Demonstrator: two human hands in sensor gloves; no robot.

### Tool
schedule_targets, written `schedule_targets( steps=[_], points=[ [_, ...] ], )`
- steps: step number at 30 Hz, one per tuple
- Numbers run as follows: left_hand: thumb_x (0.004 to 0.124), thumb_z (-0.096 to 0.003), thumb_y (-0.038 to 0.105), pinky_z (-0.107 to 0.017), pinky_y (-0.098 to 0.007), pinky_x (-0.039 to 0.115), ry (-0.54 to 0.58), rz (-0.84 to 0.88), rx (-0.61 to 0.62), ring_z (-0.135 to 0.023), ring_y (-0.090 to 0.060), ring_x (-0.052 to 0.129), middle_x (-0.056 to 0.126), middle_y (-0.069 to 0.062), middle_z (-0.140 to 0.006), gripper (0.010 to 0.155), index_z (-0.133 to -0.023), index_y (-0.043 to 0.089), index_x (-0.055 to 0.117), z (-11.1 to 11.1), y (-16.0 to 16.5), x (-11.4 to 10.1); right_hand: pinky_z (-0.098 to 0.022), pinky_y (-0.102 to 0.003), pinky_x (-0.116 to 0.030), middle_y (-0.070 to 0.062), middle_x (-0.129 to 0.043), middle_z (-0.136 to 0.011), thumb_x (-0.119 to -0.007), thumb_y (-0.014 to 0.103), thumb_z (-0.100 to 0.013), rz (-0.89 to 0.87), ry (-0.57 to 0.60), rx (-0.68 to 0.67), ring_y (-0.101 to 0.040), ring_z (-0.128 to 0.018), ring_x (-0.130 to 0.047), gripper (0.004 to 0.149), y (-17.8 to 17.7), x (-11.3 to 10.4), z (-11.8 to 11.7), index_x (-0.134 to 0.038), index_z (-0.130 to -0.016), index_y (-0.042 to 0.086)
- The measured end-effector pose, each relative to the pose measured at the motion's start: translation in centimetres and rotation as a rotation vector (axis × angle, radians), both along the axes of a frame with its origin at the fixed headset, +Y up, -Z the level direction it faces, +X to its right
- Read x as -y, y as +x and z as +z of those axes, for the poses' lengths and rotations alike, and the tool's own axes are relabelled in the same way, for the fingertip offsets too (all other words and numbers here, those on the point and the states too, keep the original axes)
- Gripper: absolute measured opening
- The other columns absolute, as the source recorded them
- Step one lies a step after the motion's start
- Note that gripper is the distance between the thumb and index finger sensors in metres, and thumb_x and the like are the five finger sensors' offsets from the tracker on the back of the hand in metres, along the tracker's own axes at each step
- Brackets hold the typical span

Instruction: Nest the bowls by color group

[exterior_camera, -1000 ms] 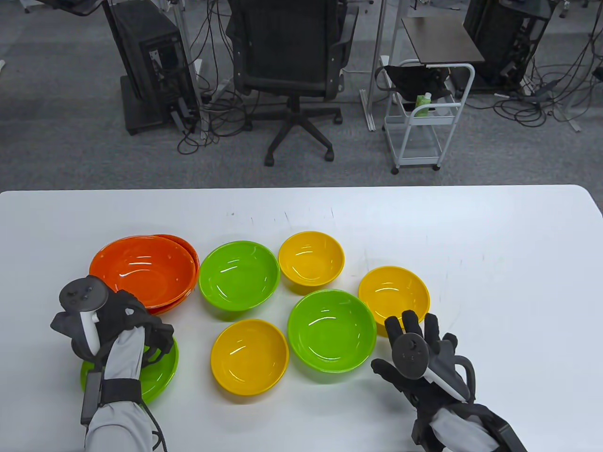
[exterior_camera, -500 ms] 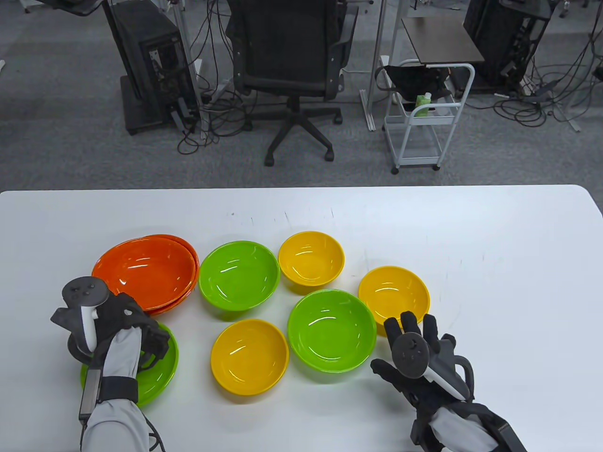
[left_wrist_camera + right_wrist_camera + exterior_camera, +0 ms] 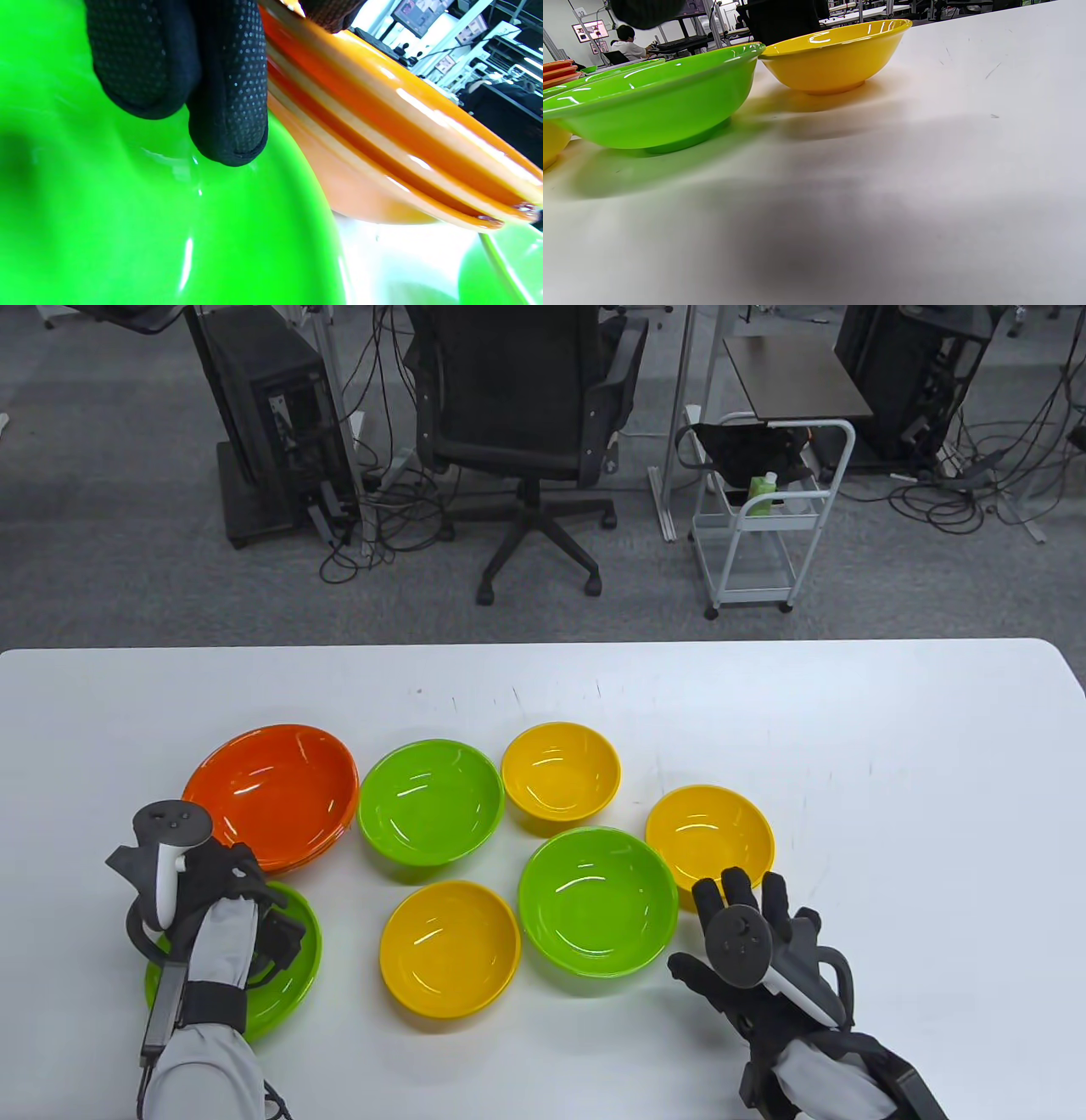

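Note:
A stack of orange bowls stands at the left of the white table. My left hand is over a green bowl and pinches the stack's near rim. In the left wrist view my fingers hang beside the orange rims, above the green bowl. Two more green bowls and three yellow bowls stand singly. My right hand lies open and empty, its fingers spread, just in front of the right yellow bowl.
The right wrist view shows the large green bowl and the right yellow bowl close together on the table. An office chair and a white trolley stand beyond the table's far edge.
The top orange bowl has slid right and now sits squarely on the stack. My left hand moved a little right and forward with it. My right hand has not moved.

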State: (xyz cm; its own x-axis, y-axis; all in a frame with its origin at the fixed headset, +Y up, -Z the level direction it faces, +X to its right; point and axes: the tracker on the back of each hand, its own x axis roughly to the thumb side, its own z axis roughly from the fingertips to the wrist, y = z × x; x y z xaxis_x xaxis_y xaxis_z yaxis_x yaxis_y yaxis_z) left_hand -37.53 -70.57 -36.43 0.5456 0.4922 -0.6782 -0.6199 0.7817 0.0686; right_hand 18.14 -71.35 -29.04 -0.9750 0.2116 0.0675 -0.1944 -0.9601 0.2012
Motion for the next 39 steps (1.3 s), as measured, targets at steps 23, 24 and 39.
schedule_targets(
  steps=[23,24,39],
  points=[
    [0.074,-0.0515,0.042,-0.071,-0.060,0.062,0.142,-0.329,0.413,-0.101,-0.039,0.073,0.061,-0.013,-0.116,0.069,-0.112,0.023,0.047,6.6,5.5,-4.2,-0.067,-0.080,-0.012,-0.016,-0.010,-0.123,-0.063,0.054,-0.050,-0.007,0.095,0.010,-0.053,-0.106,0.001,0.084,0.9,-0.5,1.6,-0.024,-0.116,0.019],
    [0.075,-0.0505,0.043,-0.071,-0.060,0.061,0.137,-0.360,0.436,-0.100,-0.038,0.074,0.063,-0.012,-0.115,0.069,-0.112,0.022,0.050,6.9,5.8,-3.6,-0.067,-0.080,-0.011,-0.016,-0.010,-0.123,-0.063,0.054,-0.050,-0.006,0.096,0.011,-0.053,-0.106,0.001,0.083,0.9,-0.5,1.6,-0.025,-0.116,0.019],
    [0.080,-0.0443,0.052,-0.066,-0.050,0.076,-0.175,-0.738,0.576,-0.087,-0.029,0.093,0.080,-0.009,-0.106,0.081,-0.110,0.013,0.053,9.1,10.7,2.6,-0.067,-0.080,-0.012,-0.016,-0.011,-0.123,-0.063,0.054,-0.050,0.013,0.066,0.017,-0.053,-0.105,0.001,0.083,0.8,0.0,1.5,-0.026,-0.116,0.018]
  ],
)
